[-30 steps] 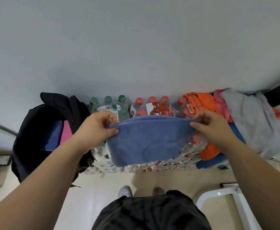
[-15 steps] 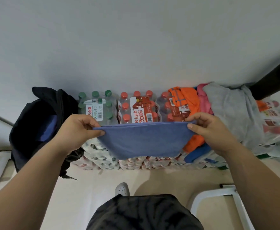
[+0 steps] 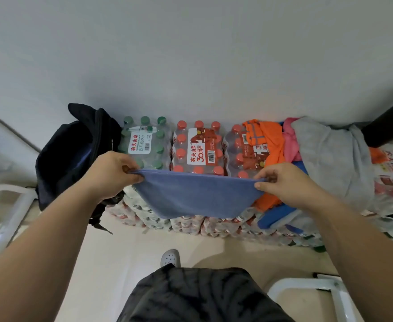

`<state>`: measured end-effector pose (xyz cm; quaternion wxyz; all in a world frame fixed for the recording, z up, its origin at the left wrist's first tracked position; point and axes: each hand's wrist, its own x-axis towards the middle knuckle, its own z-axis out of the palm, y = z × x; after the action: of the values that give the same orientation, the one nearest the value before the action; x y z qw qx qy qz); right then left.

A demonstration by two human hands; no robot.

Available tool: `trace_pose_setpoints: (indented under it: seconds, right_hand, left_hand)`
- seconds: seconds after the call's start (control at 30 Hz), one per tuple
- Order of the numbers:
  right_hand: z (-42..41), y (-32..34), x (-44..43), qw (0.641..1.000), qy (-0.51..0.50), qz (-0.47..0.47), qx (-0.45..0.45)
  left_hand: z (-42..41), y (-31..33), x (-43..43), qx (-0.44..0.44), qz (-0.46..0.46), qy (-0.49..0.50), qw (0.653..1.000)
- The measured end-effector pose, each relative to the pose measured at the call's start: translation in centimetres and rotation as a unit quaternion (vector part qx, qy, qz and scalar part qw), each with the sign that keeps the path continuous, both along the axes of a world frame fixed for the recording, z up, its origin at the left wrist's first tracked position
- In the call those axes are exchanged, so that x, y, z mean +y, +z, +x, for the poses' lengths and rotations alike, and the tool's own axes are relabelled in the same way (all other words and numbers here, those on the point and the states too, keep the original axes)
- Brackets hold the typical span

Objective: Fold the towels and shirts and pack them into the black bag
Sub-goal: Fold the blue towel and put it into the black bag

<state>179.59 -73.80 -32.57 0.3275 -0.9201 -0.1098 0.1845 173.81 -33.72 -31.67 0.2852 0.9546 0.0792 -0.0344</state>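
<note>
A folded blue towel (image 3: 196,196) hangs stretched between my hands in front of the stacked water bottle packs. My left hand (image 3: 111,175) pinches its left top corner and my right hand (image 3: 286,182) pinches the right top corner. The black bag (image 3: 72,154) stands open at the left against the wall, with blue fabric showing inside. At the right lies a pile of clothes: an orange shirt (image 3: 268,140), a pink piece (image 3: 291,145), a grey shirt (image 3: 332,159) and a blue piece (image 3: 273,217) under them.
Shrink-wrapped bottle packs (image 3: 198,149) with green and red caps line the wall and carry the clothes. White metal frames stand at the left (image 3: 9,205) and lower right (image 3: 307,289). My shoe (image 3: 170,257) is on the beige floor. A dark sleeve (image 3: 388,126) is at the far right.
The towel has come down lower in front of the bottle packs and is stretched wider and flatter, my hands having moved apart. The view has shifted slightly.
</note>
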Motion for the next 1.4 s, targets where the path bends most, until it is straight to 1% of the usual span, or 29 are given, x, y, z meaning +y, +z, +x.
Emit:
trace_pose_setpoints:
  seconds: [0.03,0.1,0.13,0.2,0.27,0.33,0.4,0.5,0.6,0.67,0.7,0.83,0.97,1.23,1.33,1.4]
  right_hand:
    - [0.1,-0.1,0.6,1.0,0.004,-0.009,0.0]
    - [0.2,0.1,1.7,1.0,0.003,-0.007,-0.004]
    - [0.2,0.4,2.3,1.0,-0.008,0.013,-0.004]
    - [0.3,0.9,3.3,0.995,-0.056,0.082,0.014]
    - [0.6,1.4,4.2,0.984,-0.105,0.132,0.065]
    - [0.9,1.5,5.2,0.964,-0.145,0.178,0.135]
    - [1.5,1.2,6.3,0.936,-0.193,0.222,0.192]
    - [2.8,0.2,8.3,0.902,-0.268,0.264,0.213]
    - [4.5,-0.8,10.4,0.869,-0.334,0.297,0.21]
    - [5.8,-1.4,11.5,0.853,-0.362,0.315,0.205]
    - [6.5,-1.8,11.8,0.851,-0.369,0.315,0.199]
    - [9.2,-2.9,12.9,0.863,-0.381,0.285,0.172]
    - [11.8,-3.2,13.8,0.862,-0.394,0.281,0.153]
    - [18.2,-2.9,14.4,0.876,-0.374,0.265,0.151]
    - [20.6,-2.7,14.0,0.876,-0.364,0.282,0.142]
    - [21.6,-2.5,13.8,0.876,-0.356,0.303,0.12]
  left_hand:
    - [-0.2,0.1,0.1,0.003,0.0,0.022,1.0]
    - [-0.5,0.0,0.6,-0.004,-0.052,0.095,0.994]
    - [-0.6,0.0,0.8,-0.014,-0.098,0.136,0.986]
    - [-0.8,0.1,1.4,-0.025,-0.203,0.209,0.956]
    - [-0.7,0.0,1.7,-0.015,-0.273,0.245,0.93]
    - [-0.4,-0.3,1.7,0.0,-0.304,0.262,0.916]
    - [0.5,-0.7,1.6,0.027,-0.345,0.275,0.897]
    - [2.6,-1.7,1.6,0.056,-0.42,0.292,0.858]
    - [5.4,-3.0,2.0,0.053,-0.468,0.301,0.829]
    - [7.3,-3.7,2.4,0.046,-0.484,0.288,0.825]
    - [8.2,-3.9,2.7,0.043,-0.489,0.281,0.825]
    - [11.8,-4.9,3.9,0.045,-0.496,0.25,0.83]
    - [15.2,-5.4,4.7,0.046,-0.479,0.234,0.845]
    - [21.3,-5.4,5.6,0.049,-0.461,0.219,0.859]
    - [23.0,-5.1,5.7,0.039,-0.452,0.216,0.865]
    - [23.9,-4.9,6.0,0.019,-0.451,0.214,0.866]
